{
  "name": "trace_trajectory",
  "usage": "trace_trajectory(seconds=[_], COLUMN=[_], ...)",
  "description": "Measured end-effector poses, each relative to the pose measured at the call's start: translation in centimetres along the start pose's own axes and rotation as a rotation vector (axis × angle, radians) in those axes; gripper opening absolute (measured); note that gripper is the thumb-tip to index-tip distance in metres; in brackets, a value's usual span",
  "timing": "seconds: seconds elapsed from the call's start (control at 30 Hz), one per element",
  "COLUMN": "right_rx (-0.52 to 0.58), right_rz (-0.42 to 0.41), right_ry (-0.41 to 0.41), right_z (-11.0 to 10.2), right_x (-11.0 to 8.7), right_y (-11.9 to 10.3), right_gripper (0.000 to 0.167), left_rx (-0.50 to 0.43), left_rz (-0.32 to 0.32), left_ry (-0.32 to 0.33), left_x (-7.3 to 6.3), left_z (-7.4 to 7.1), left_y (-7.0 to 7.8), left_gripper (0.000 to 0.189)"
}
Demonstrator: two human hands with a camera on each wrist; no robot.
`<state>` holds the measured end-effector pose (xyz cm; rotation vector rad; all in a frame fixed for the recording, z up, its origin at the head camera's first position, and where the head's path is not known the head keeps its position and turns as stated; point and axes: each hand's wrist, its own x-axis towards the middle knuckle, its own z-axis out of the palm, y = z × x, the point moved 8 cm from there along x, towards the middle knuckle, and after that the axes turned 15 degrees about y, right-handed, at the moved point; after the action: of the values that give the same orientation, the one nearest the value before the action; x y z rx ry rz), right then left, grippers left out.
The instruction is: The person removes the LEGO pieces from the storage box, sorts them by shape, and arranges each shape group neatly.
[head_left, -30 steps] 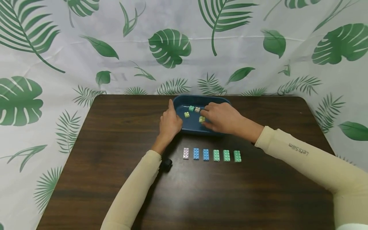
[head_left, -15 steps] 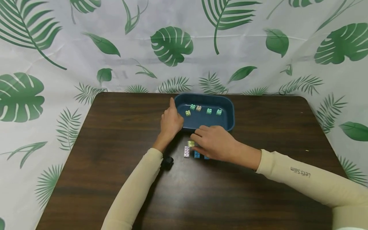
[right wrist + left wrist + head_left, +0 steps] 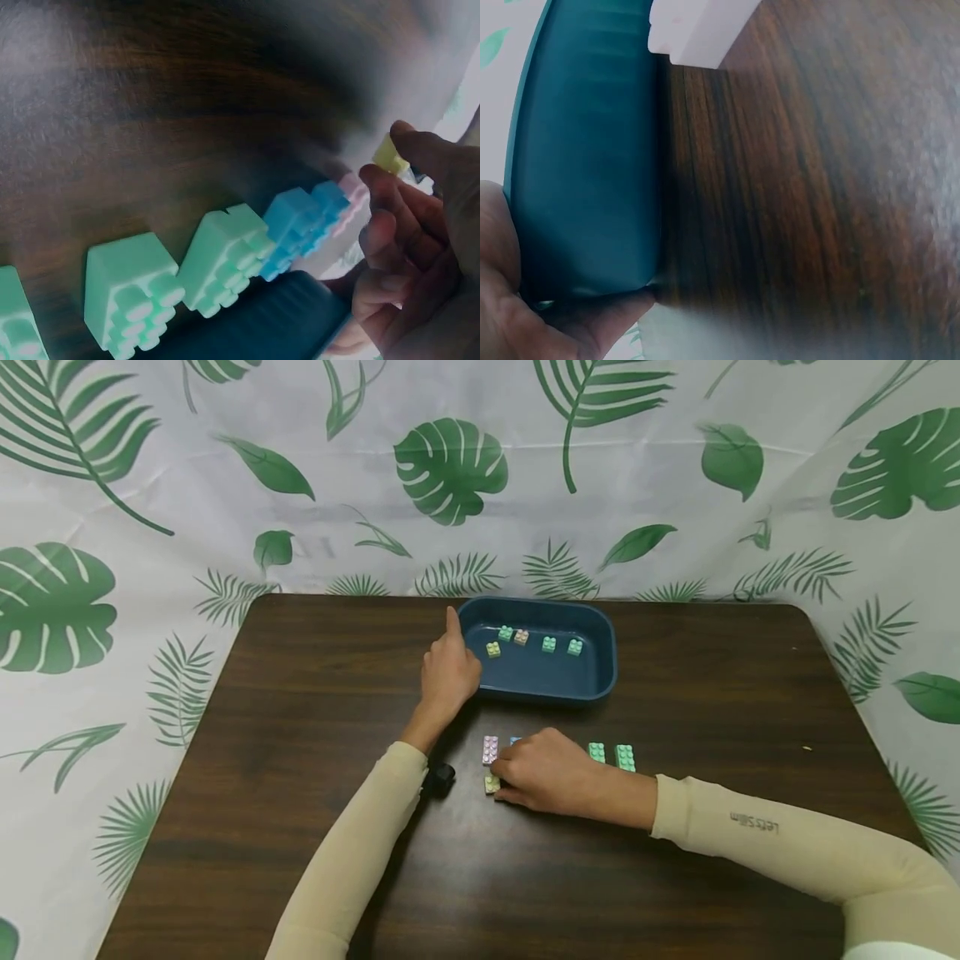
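Observation:
A small yellow toy brick [image 3: 492,785] is pinched between the thumb and fingers of my right hand [image 3: 551,774], low over the table just in front of the pink brick [image 3: 490,750]. That hand covers part of a row of longer bricks; in the right wrist view blue bricks [image 3: 294,225] and green bricks [image 3: 133,289] show in it. My left hand [image 3: 450,672] holds the left end of a dark blue tray [image 3: 551,696], index finger pointing along its side. In the tray lie several small bricks, among them a yellow one [image 3: 492,649] and a peach one [image 3: 521,637].
The brown wooden table [image 3: 315,710] reaches back to a white cloth with green leaf prints [image 3: 337,510]. A small black object [image 3: 441,779] sits at the left wrist. A tiny yellow speck [image 3: 807,747] lies on the table at right.
My right hand has brought the yellow brick out of the tray, toward me, past the pink brick to the front of the row. The left hand stays at the tray.

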<state>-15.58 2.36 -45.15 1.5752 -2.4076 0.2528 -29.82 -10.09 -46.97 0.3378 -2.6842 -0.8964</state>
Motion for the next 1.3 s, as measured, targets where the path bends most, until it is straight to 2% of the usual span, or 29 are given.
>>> trace_trajectory(seconds=[0.17,0.4,0.87,1.13,1.3], right_rx=[-0.001,-0.002,-0.005,-0.013,-0.034], right_rz=[-0.021,-0.034,-0.057,-0.061,-0.051], right_ry=[-0.013,0.001,0.004,-0.001,0.029], right_z=[0.4,0.7,1.1,0.9,-0.2], right_x=[0.0,-0.1,-0.3,-0.3,-0.3], right_y=[-0.1,-0.3,-0.7,-0.7,-0.4], right_gripper=[0.027,0.027,0.029,0.031,0.037], left_rx=[-0.002,0.012,0.006,0.001,0.005], left_rz=[0.014,-0.003,0.003,0.015,0.005], left_ry=[0.01,-0.023,-0.019,-0.015,-0.024], left_x=[0.2,0.2,0.0,0.0,-0.1], left_z=[-0.3,0.0,0.1,0.1,0.2], left_y=[0.4,0.5,0.1,0.0,-0.1], left_gripper=[0.074,0.075,0.075,0.076,0.075])
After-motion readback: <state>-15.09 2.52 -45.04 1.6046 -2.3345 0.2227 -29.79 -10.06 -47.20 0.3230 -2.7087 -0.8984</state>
